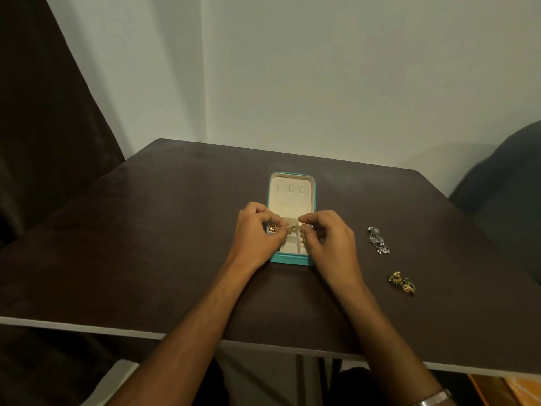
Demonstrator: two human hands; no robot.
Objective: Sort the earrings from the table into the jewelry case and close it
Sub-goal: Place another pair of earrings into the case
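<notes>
A teal jewelry case (292, 260) lies open in the middle of the dark table, its cream lid (289, 197) folded back flat. Both hands hover over its compartments. My left hand (257, 232) pinches a gold earring (273, 228) at the case's left side. My right hand (330, 238) pinches another small gold earring (304, 227) over the case's right half. A silver dangling pair of earrings (378, 240) lies on the table to the right of the case. Nearer me, a gold and green pair (402, 282) lies on the table too.
The dark brown table (175, 244) has a pale front edge close to me. A dark curtain (44, 127) hangs at the left and a dark chair back (509, 177) stands at the right. A wall lies behind the table.
</notes>
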